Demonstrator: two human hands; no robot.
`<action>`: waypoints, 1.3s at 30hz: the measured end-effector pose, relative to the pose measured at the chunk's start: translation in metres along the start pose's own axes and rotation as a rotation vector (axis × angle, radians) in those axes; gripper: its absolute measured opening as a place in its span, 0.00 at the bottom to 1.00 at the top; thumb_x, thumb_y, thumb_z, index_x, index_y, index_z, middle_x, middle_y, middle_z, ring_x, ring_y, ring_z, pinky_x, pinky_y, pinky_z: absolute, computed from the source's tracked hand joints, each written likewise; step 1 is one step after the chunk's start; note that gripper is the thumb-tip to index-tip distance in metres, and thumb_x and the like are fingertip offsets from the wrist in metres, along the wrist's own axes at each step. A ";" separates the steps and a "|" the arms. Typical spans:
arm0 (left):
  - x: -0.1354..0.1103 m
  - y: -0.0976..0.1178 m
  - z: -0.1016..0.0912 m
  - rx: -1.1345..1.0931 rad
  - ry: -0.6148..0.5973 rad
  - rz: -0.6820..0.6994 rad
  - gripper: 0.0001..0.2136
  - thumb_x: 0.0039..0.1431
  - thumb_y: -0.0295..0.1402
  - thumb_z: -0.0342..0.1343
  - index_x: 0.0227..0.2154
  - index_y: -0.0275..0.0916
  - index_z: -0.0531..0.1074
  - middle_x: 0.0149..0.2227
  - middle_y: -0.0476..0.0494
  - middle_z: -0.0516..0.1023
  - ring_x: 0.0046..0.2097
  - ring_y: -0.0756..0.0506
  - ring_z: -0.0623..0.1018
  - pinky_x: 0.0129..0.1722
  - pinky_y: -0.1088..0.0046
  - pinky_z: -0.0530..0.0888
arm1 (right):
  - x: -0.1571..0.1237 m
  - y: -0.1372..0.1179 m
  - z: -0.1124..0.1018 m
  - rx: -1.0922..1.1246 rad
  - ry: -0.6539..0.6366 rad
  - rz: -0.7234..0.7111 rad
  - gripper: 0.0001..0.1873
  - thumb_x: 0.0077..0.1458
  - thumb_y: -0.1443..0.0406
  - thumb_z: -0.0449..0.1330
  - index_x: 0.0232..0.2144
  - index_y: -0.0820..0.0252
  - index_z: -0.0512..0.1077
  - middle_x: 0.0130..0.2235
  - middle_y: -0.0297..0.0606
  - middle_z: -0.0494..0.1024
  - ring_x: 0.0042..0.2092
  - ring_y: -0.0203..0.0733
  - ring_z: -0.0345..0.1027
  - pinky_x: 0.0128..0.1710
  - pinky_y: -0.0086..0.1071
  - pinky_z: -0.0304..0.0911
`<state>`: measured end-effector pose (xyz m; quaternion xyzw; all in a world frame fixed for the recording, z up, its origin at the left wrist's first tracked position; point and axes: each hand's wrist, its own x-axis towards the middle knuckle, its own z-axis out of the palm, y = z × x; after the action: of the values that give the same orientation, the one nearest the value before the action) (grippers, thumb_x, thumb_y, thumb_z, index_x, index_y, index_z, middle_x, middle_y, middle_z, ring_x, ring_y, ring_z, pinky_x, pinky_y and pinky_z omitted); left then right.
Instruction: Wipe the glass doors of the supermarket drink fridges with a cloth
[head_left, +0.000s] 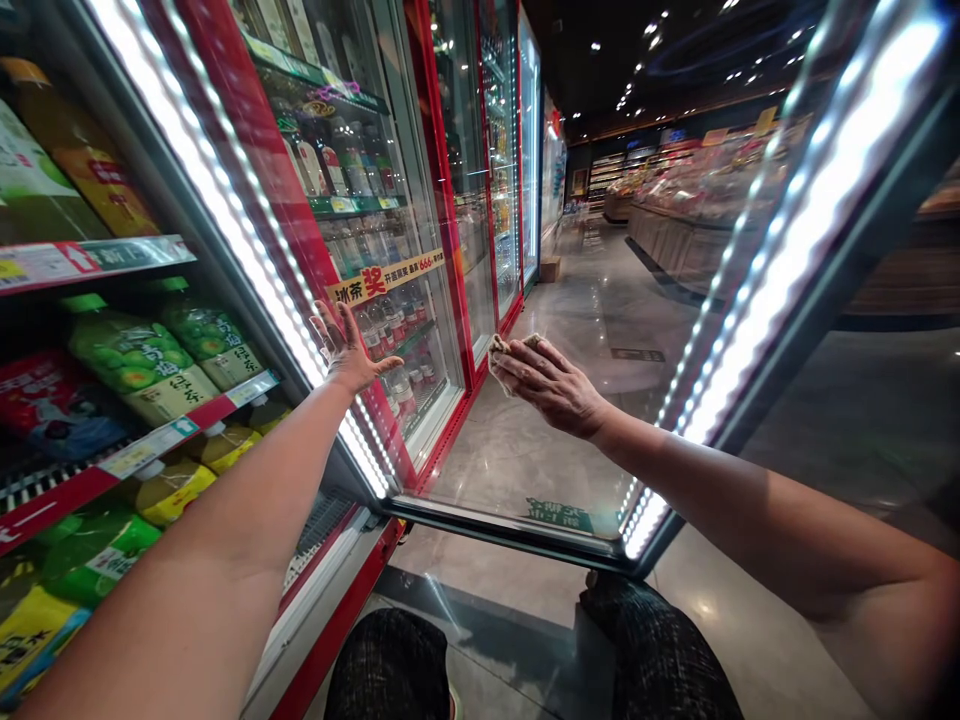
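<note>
An opened glass cooler door (510, 515) with bright LED strips down both sides stands in front of me. My right hand (551, 385) presses a crumpled light cloth (500, 362) flat against the pane, near its middle. Fingers spread wide, my left hand (349, 350) is at the door's left light strip (277, 270) and holds nothing. Whether its fingertips touch the glass or the frame, I cannot tell. A green sticker (559, 515) is on the lower part of the pane.
Drink bottles (135, 355) fill the cooler shelves on my left, with price strips (150, 445) along the edges. Beyond the glass, more red-framed coolers (450, 200) line the aisle. Display counters (697, 240) stand at right. My knees (386, 665) are below the door.
</note>
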<state>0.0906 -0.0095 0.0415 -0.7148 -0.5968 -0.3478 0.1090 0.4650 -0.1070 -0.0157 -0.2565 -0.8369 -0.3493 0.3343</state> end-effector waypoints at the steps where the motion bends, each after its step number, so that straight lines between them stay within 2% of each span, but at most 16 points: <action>1: -0.001 -0.001 0.001 -0.002 -0.001 -0.001 0.69 0.40 0.67 0.64 0.74 0.33 0.35 0.75 0.23 0.31 0.75 0.26 0.34 0.70 0.41 0.49 | -0.002 0.002 -0.002 0.001 0.001 -0.025 0.31 0.68 0.72 0.54 0.70 0.52 0.59 0.68 0.36 0.65 0.72 0.47 0.53 0.73 0.52 0.52; 3: -0.002 -0.001 0.002 -0.009 -0.002 -0.007 0.69 0.39 0.68 0.63 0.74 0.33 0.36 0.75 0.23 0.32 0.75 0.25 0.34 0.69 0.40 0.51 | -0.002 0.008 -0.009 0.024 0.003 -0.020 0.32 0.68 0.72 0.54 0.70 0.51 0.57 0.68 0.36 0.65 0.72 0.47 0.52 0.74 0.51 0.51; 9: -0.005 0.001 0.002 -0.010 -0.037 -0.034 0.66 0.42 0.71 0.58 0.74 0.33 0.38 0.75 0.21 0.40 0.75 0.26 0.37 0.69 0.40 0.50 | -0.006 0.026 -0.033 0.004 0.025 0.187 0.34 0.68 0.72 0.53 0.70 0.41 0.56 0.70 0.31 0.62 0.73 0.47 0.50 0.74 0.54 0.47; 12: -0.006 0.002 0.002 -0.009 -0.027 -0.029 0.67 0.42 0.72 0.56 0.74 0.31 0.37 0.74 0.19 0.43 0.75 0.26 0.39 0.70 0.40 0.47 | -0.022 0.022 -0.034 -0.028 0.056 0.181 0.33 0.68 0.72 0.53 0.70 0.41 0.56 0.69 0.32 0.65 0.72 0.47 0.54 0.73 0.55 0.51; 15: -0.006 0.001 0.003 -0.020 -0.013 -0.015 0.67 0.42 0.73 0.55 0.74 0.32 0.36 0.74 0.19 0.42 0.75 0.26 0.38 0.70 0.39 0.47 | -0.037 0.019 -0.033 -0.011 0.026 0.157 0.33 0.68 0.71 0.53 0.70 0.41 0.57 0.68 0.31 0.67 0.71 0.46 0.56 0.72 0.54 0.54; 18: -0.007 -0.001 0.005 -0.020 -0.014 -0.018 0.68 0.41 0.73 0.55 0.74 0.32 0.35 0.75 0.21 0.38 0.75 0.26 0.36 0.69 0.38 0.50 | -0.042 0.026 -0.040 0.008 -0.027 0.141 0.33 0.67 0.71 0.54 0.69 0.38 0.58 0.68 0.29 0.67 0.71 0.46 0.56 0.72 0.54 0.54; 21: -0.007 -0.002 0.006 -0.019 -0.010 -0.016 0.68 0.41 0.74 0.54 0.74 0.31 0.35 0.75 0.23 0.33 0.75 0.25 0.35 0.69 0.39 0.51 | -0.039 0.038 -0.049 -0.034 -0.011 0.180 0.35 0.67 0.72 0.53 0.70 0.37 0.57 0.69 0.29 0.65 0.72 0.47 0.54 0.73 0.55 0.50; 25: -0.007 -0.002 0.007 -0.024 -0.005 -0.014 0.67 0.42 0.73 0.53 0.74 0.31 0.36 0.75 0.22 0.38 0.75 0.26 0.35 0.69 0.39 0.51 | -0.046 0.041 -0.050 -0.108 0.057 0.214 0.37 0.66 0.73 0.53 0.71 0.38 0.53 0.69 0.31 0.66 0.73 0.49 0.51 0.74 0.57 0.46; 31: -0.010 0.001 0.006 -0.071 -0.033 -0.037 0.68 0.42 0.73 0.54 0.74 0.31 0.34 0.74 0.19 0.42 0.75 0.26 0.39 0.69 0.39 0.50 | -0.074 0.026 -0.044 -0.070 -0.034 0.180 0.37 0.66 0.72 0.54 0.70 0.36 0.54 0.67 0.30 0.69 0.70 0.48 0.59 0.71 0.55 0.55; 35: -0.010 0.000 0.007 -0.112 -0.035 -0.031 0.68 0.42 0.72 0.56 0.74 0.33 0.33 0.75 0.22 0.39 0.75 0.26 0.38 0.70 0.40 0.50 | -0.068 0.036 -0.058 -0.099 -0.009 0.195 0.38 0.66 0.73 0.55 0.71 0.37 0.53 0.68 0.31 0.67 0.71 0.50 0.55 0.73 0.57 0.52; 39: -0.009 -0.004 0.009 -0.096 -0.027 -0.014 0.68 0.42 0.73 0.55 0.74 0.32 0.33 0.75 0.24 0.38 0.75 0.27 0.34 0.71 0.41 0.47 | -0.066 0.041 -0.066 -0.236 0.064 0.234 0.40 0.65 0.74 0.55 0.73 0.43 0.50 0.68 0.37 0.67 0.73 0.51 0.49 0.74 0.56 0.49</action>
<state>0.0898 -0.0102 0.0277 -0.7196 -0.5860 -0.3669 0.0640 0.5597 -0.1440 -0.0124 -0.3782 -0.7437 -0.4117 0.3667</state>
